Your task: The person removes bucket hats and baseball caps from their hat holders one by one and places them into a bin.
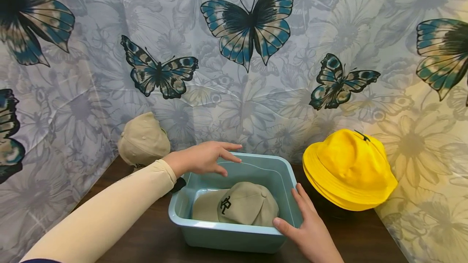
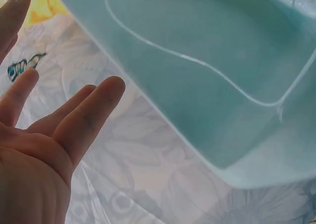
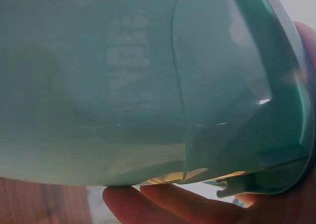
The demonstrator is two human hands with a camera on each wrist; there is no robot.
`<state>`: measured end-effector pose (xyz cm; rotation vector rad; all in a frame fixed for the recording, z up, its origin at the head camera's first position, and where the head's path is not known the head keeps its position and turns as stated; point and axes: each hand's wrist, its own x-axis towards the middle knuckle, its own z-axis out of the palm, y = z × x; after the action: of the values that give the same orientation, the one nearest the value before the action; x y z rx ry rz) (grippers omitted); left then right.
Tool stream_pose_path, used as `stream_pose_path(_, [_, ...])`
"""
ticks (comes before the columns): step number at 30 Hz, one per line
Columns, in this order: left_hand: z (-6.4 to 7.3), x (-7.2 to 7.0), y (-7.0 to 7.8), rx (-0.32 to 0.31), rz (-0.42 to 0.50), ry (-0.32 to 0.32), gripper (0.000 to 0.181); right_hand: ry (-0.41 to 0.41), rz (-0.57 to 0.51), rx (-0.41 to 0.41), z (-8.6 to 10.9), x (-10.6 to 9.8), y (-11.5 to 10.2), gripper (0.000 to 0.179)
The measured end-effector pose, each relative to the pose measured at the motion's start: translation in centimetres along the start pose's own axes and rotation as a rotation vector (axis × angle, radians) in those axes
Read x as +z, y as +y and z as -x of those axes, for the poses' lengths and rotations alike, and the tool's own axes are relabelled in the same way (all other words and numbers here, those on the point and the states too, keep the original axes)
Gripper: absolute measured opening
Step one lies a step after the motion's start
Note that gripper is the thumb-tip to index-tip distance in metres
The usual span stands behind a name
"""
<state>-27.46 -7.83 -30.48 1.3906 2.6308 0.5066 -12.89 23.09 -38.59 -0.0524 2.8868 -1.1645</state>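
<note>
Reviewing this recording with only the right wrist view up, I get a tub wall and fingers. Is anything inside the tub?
Observer: Yes, the head view shows a beige cap lying in the tub.
Operator: Is the left hand holding anything?
Observer: No, it is empty, with its fingers spread.
Operator: What else is left of the tub?
Observer: A second beige cap, beyond the left forearm in the head view.
</note>
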Motion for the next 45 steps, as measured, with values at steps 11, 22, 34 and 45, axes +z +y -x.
stream_pose_path(11, [3.7, -0.5, 1.3, -0.155, 0.123, 0.226, 0.063, -0.01, -0.007, 0.008, 0.0, 0.2, 0.3, 0.099])
stream_pose_path(22, [10.0, 0.0, 1.9, -0.228, 0.227, 0.62, 0.063, 0.002, 0.003, -0.005, 0.0, 0.2, 0.4, 0.099])
stream_pose_path(34, [18.0, 1.9, 0.1, -0.122, 0.545, 1.033, 0.07, -0.009, -0.006, 0.017, -0.1, 0.2, 0.3, 0.1])
stream_pose_path(45, [21.9, 6.5, -4.4, -0.337, 0.708, 1.29, 0.074, -0.012, -0.011, 0.011, -0.2, 0.1, 0.3, 0.1])
